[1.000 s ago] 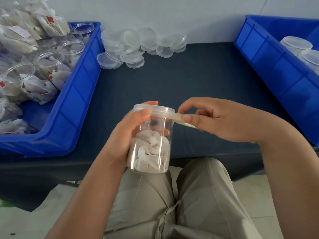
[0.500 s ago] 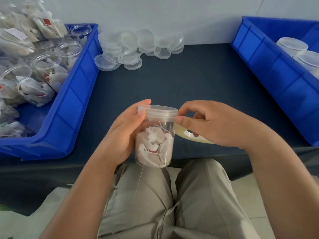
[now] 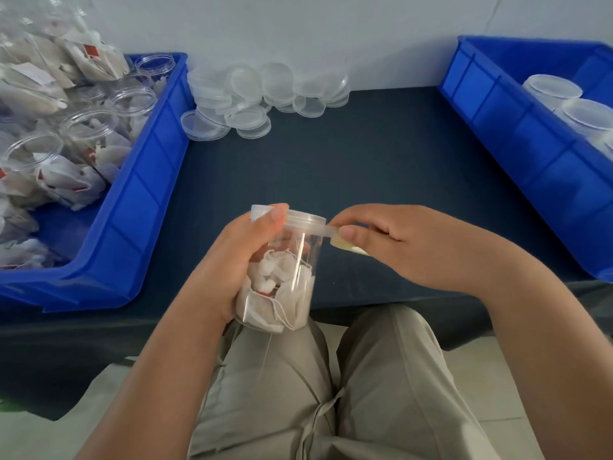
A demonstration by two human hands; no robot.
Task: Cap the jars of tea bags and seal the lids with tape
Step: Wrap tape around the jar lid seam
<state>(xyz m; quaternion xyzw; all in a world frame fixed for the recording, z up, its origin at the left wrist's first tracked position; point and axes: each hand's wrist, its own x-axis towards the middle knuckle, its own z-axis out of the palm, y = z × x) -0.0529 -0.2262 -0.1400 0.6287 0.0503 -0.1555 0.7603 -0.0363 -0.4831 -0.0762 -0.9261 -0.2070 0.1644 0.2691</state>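
At the worktop's [image 3: 365, 177] near edge, the left hand [image 3: 245, 260] grips the capped jar [image 3: 282, 287] as the right hand [image 3: 398, 240] pinches what looks like tape [image 3: 326, 231] at its lid [image 3: 303, 220], best pulled taut along the seam.

Over the near edge of the tabletop [image 3: 365, 161], the left hand [image 3: 238, 260] grips the capped jar [image 3: 288, 277] of tea bags [image 3: 275, 293] while the right hand [image 3: 398, 240] pinches a tape strip [image 3: 330, 231] touching the lid [image 3: 302, 220] rim, with the left blue bin [image 3: 142, 207] and the right blue bin [image 3: 530, 144] at the side edges.
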